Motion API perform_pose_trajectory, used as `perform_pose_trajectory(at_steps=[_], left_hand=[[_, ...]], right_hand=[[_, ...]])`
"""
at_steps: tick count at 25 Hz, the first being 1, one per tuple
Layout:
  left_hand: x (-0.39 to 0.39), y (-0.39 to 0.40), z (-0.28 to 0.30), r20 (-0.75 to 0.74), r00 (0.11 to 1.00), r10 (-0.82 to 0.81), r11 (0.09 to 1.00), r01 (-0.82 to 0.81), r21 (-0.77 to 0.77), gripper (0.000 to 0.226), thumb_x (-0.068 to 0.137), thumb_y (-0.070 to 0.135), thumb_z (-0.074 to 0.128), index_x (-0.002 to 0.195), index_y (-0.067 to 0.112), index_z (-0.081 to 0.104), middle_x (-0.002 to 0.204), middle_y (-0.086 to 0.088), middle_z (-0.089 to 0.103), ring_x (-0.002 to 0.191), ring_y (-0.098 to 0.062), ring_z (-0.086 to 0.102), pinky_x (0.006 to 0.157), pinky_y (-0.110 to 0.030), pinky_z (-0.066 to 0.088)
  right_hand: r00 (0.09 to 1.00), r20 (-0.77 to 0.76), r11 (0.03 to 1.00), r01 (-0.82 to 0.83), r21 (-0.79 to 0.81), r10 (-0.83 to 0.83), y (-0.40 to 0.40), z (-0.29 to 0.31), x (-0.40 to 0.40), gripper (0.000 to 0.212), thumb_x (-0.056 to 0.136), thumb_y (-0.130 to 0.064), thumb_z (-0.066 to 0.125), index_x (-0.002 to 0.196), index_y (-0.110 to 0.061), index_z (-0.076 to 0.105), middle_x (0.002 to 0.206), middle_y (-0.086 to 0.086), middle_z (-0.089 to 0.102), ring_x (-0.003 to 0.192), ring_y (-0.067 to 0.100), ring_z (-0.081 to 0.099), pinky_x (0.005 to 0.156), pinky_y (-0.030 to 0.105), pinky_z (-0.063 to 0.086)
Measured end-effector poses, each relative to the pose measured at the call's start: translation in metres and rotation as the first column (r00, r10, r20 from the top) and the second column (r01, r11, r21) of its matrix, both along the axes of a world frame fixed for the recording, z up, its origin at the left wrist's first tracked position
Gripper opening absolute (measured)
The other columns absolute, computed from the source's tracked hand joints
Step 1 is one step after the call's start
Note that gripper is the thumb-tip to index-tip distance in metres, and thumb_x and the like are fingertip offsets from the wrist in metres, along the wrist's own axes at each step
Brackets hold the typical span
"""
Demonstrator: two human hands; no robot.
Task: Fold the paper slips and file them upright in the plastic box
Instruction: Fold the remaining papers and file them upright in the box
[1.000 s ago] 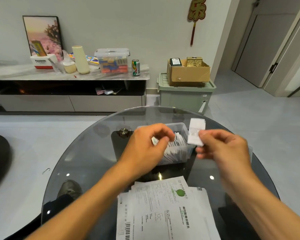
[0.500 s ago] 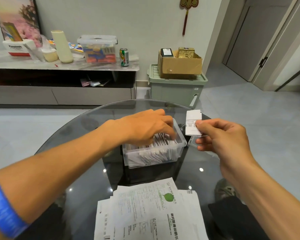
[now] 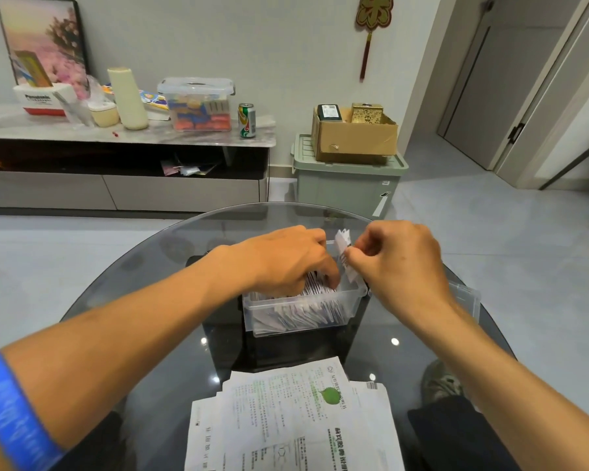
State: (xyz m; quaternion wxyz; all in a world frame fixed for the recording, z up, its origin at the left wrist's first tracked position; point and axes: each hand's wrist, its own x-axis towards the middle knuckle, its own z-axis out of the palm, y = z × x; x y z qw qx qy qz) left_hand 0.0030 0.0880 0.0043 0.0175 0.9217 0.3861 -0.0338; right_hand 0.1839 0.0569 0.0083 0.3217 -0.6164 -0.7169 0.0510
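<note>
At the near edge of the glass tabletop lay a loose pile of printed sheets, fanned and partly hanging toward the person. They looked likely to slide off if a forearm dragged across them, since glass gives paper little hold.

Farther in, near the middle of the tabletop, stood the clear plastic box, already packed with folded slips leaning over rather than standing straight. The left hand reached into the box from above, fingers curled down among the slips, apparently pressing them aside to open a gap. If that hand let go too soon, the leaning row would probably fall back and close the gap.

At the box's right end, the right hand pinched a folded slip between thumb and fingertips, its lower part just at the box's rim and its top tilted left. Pushed down at that angle, it seemed likely to buckle against the crowded row or catch on the rim. The box is light, so a hard push at one end could also skate it across the glass.

Just beyond the right wrist, at the right edge of the tabletop, lay what looked like the box's lid, close enough for an elbow to knock.
</note>
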Motion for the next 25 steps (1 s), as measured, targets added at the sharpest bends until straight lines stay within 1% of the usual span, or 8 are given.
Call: perform_pose_trajectory(at_steps=[4, 8, 11, 13, 16, 19, 21, 25], left_hand=[[-0.001, -0.003, 0.001, 0.024, 1.0, -0.007, 1.0, 0.007, 0.002, 0.061, 0.083, 0.001, 0.048, 0.127, 0.039, 0.064, 0.106, 0.001, 0.056, 0.092, -0.011, 0.045, 0.071, -0.019, 0.025], [-0.011, -0.005, -0.002, 0.11, 0.994, -0.012, 1.0, 0.013, -0.009, 0.063, 0.074, 0.005, 0.043, 0.122, 0.037, 0.068, 0.109, 0.003, 0.07, 0.108, -0.017, 0.057, 0.086, -0.037, 0.049], [-0.018, -0.02, 0.001, 0.222, 0.974, 0.041, 0.999, -0.044, 0.008, 0.057, 0.073, 0.013, 0.039, 0.117, 0.031, 0.071, 0.112, 0.006, 0.072, 0.109, -0.015, 0.059, 0.086, -0.043, 0.052], [-0.024, -0.046, 0.002, 0.382, 0.921, 0.078, 0.99, -0.116, 0.079, 0.047, 0.078, 0.014, 0.042, 0.11, 0.026, 0.074, 0.107, 0.01, 0.073, 0.102, -0.011, 0.06, 0.082, -0.041, 0.053], [-0.026, -0.097, -0.001, 0.559, 0.821, 0.113, 0.973, -0.205, 0.104, 0.032, 0.081, 0.014, 0.05, 0.096, 0.024, 0.076, 0.09, 0.014, 0.073, 0.083, -0.006, 0.061, 0.074, -0.034, 0.054], [-0.014, -0.131, -0.011, 0.269, 0.93, 0.25, 0.963, -0.209, -0.173, 0.029, 0.088, 0.038, 0.056, 0.113, 0.03, 0.068, 0.104, 0.014, 0.069, 0.09, -0.007, 0.06, 0.081, -0.035, 0.054], [-0.007, -0.142, -0.024, 0.015, 0.963, 0.271, 0.935, -0.259, -0.242, 0.053, 0.083, 0.058, 0.06, 0.129, 0.031, 0.054, 0.12, 0.012, 0.058, 0.11, -0.013, 0.053, 0.09, -0.04, 0.051], [-0.008, -0.141, -0.038, 0.103, 0.901, 0.422, 0.869, -0.369, -0.33, 0.079, 0.077, 0.056, 0.073, 0.143, 0.033, 0.036, 0.128, 0.012, 0.049, 0.118, -0.012, 0.047, 0.099, -0.036, 0.047]], right_hand=[[0.892, 0.434, 0.981, -0.049, -0.188, 0.128, 0.007, 0.008, -0.021, 0.006, 0.083, -0.024, 0.067, 0.079, -0.022, 0.063, 0.094, 0.005, 0.067, 0.094, 0.03, 0.06, 0.067, 0.032, 0.043], [0.789, 0.566, 0.942, -0.043, -0.334, 0.237, 0.018, 0.015, -0.024, 0.016, 0.087, -0.035, 0.063, 0.091, -0.024, 0.072, 0.1, -0.002, 0.053, 0.107, 0.026, 0.047, 0.073, 0.035, 0.036], [0.808, 0.485, 0.866, -0.061, -0.496, 0.335, 0.02, 0.011, -0.012, 0.024, 0.092, -0.039, 0.056, 0.08, -0.026, 0.073, 0.109, -0.003, 0.057, 0.106, 0.024, 0.044, 0.078, 0.038, 0.041], [0.913, 0.312, 0.935, -0.164, -0.314, 0.264, 0.007, 0.006, -0.001, 0.026, 0.095, -0.038, 0.055, 0.088, -0.025, 0.076, 0.117, -0.002, 0.059, 0.107, 0.024, 0.05, 0.083, 0.042, 0.048], [0.984, 0.047, 0.984, -0.175, 0.036, 0.174, -0.026, 0.0, 0.006, 0.028, 0.095, -0.034, 0.056, 0.079, -0.019, 0.072, 0.088, -0.005, 0.061, 0.083, 0.019, 0.055, 0.068, 0.035, 0.046], [0.956, -0.076, 0.958, -0.285, -0.041, 0.282, -0.05, -0.008, -0.001, 0.031, 0.092, -0.033, 0.061, 0.068, -0.016, 0.068, 0.067, -0.006, 0.061, 0.063, 0.016, 0.055, 0.059, 0.034, 0.045], [0.941, -0.07, 0.934, -0.337, -0.117, 0.331, -0.058, -0.017, -0.004, 0.029, 0.092, -0.034, 0.062, 0.07, -0.017, 0.07, 0.063, -0.007, 0.063, 0.059, 0.012, 0.056, 0.055, 0.028, 0.043], [0.938, -0.154, 0.922, -0.336, -0.191, 0.31, -0.06, -0.03, 0.003, 0.03, 0.092, -0.036, 0.063, 0.07, -0.017, 0.073, 0.061, -0.006, 0.065, 0.06, 0.013, 0.057, 0.053, 0.024, 0.042]])
